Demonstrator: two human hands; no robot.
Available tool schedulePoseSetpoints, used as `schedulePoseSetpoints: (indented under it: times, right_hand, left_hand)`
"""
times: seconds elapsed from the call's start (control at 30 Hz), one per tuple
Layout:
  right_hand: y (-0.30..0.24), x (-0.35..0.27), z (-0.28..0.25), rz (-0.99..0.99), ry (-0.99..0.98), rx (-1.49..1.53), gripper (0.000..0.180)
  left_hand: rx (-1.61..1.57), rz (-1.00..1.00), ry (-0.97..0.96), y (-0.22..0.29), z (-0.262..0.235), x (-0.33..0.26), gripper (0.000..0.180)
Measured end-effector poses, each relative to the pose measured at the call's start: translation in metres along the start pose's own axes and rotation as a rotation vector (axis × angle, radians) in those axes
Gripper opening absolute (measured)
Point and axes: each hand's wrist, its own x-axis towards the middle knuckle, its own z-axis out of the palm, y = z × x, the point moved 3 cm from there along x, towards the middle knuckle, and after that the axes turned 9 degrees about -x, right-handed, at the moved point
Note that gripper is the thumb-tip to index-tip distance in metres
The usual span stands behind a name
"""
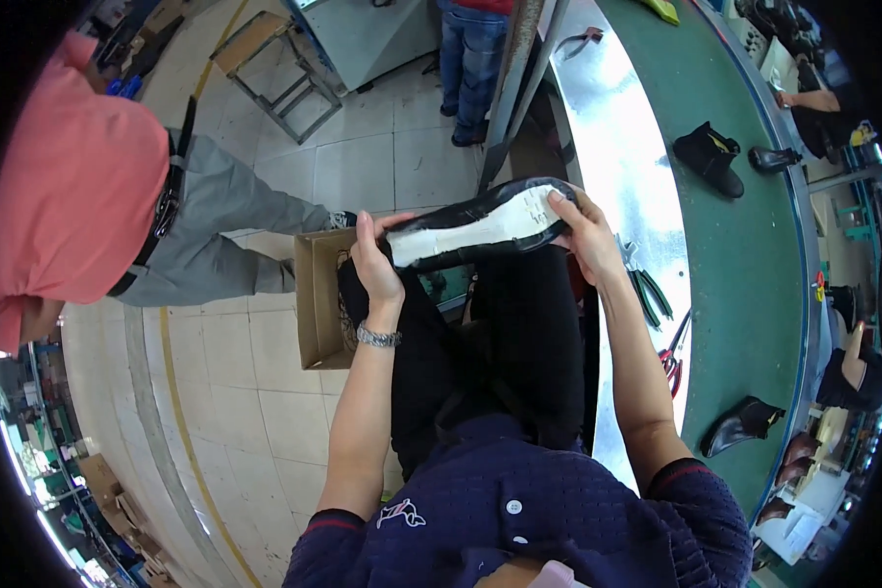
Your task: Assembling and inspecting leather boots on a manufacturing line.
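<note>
Above my lap I hold a black shoe upper [465, 227] with its underside turned up. A white insole board runs along that underside, with black leather folded round its edge. My left hand [375, 263] grips the end on the left, fingers partly behind it. At the other end, my right hand [590, 233] has its thumb pressed on the white board and its fingers wrapped beneath. No outsole shows on the piece. The side facing my legs is hidden.
A cardboard box [321, 328] stands by my left knee. On the metal bench at right lie green-handled pliers [647, 284] and a red-handled tool [670, 365]. Black boots [710, 159] rest on the green conveyor belt [730, 323]. A person in pink [88, 186] stands at left.
</note>
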Motion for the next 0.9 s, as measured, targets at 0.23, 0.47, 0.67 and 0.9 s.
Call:
schedulePoseSetpoints:
  times: [0.23,0.47,0.67,0.9]
  right_hand:
    - [0.065,-0.042,-0.108,-0.135,0.586,-1.161,0.056]
    - [0.098,-0.065,-0.129,-0.079,0.568,-1.511,0.043]
    - [0.088,-0.032,-0.14,0.074,0.505,-0.672,0.035]
    - [-0.034,0.005,-0.001,-0.28,0.169,0.765,0.023]
  left_hand:
    - [0.376,0.114,0.053,0.02,0.014,-0.011,0.058]
    - [0.595,-0.278,-0.483,0.026,0.038,0.061,0.052]
    - [0.148,-0.834,-1.141,-0.041,0.096,0.086,0.07]
    - [-0.267,-0.844,-0.546,-0.032,0.056,0.096,0.079]
